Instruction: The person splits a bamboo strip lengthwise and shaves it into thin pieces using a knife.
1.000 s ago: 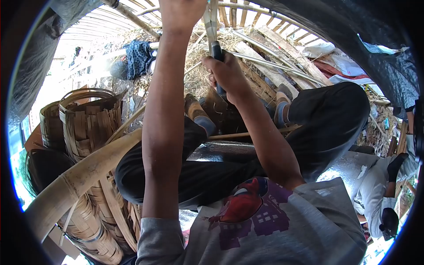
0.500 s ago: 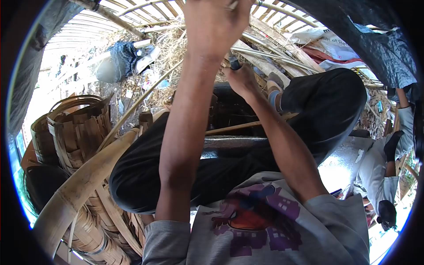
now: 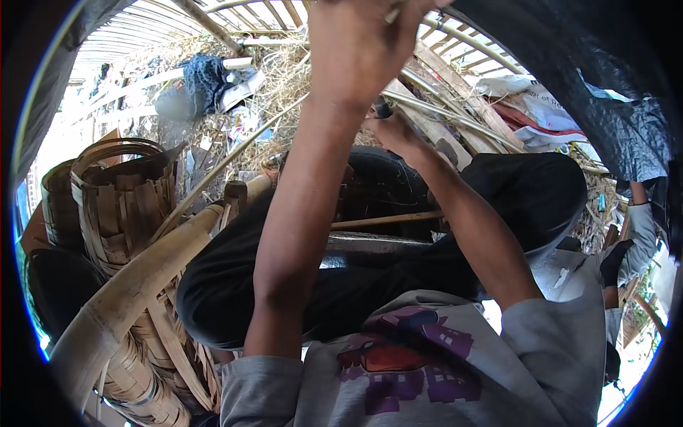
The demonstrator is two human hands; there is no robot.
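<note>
My left hand is raised at the top edge of the head view, fingers curled and partly cut off. A small pale bit shows between its fingers, too little to name. Lower and to the right, my right hand is closed around a dark-ended handle. The far part of that tool is hidden behind my left forearm and hand. Below both hands, a thin bamboo stick lies across between my crossed legs, over a dark hollow.
At the left stand woven bamboo baskets and a thick bamboo pole. Straw and litter cover the ground ahead, with a dark blue cloth. Planks and a printed sack lie at right. Another person's sleeve shows at far right.
My left hand has shifted slightly right and up. My right hand has moved a little lower and right, still around the handle. The camera view has tilted somewhat.
</note>
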